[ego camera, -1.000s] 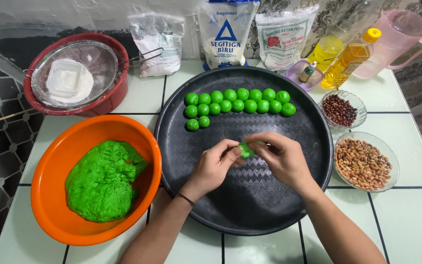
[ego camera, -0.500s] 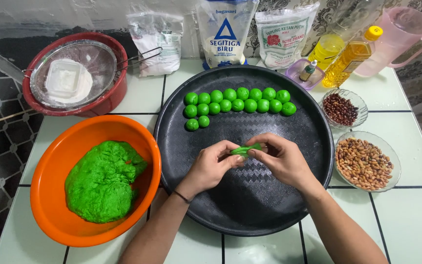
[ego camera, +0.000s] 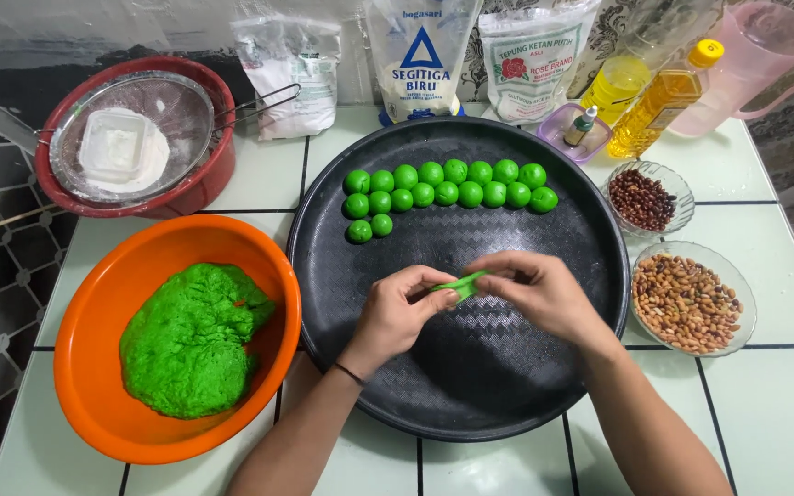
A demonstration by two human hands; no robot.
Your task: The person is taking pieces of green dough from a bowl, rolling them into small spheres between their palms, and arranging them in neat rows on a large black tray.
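Left hand (ego camera: 399, 312) and right hand (ego camera: 537, 292) pinch, seemingly flattened, green dough piece (ego camera: 459, 286) between them.

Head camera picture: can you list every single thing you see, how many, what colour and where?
dough balls: sixteen, green, rows at tray's far side
tray: one, black, round, centre
orange bowl: one, left, holds green dough lump
red bowl: one, far left, metal sieve on top
bags: three, whitish, back
oil bottle: one, yellow, back right
pink jug: one, far right
glass dishes: two, right, brown nuts and dark beans
dough piece: one, green, flattened, between the fingers
left hand, right hand: over tray
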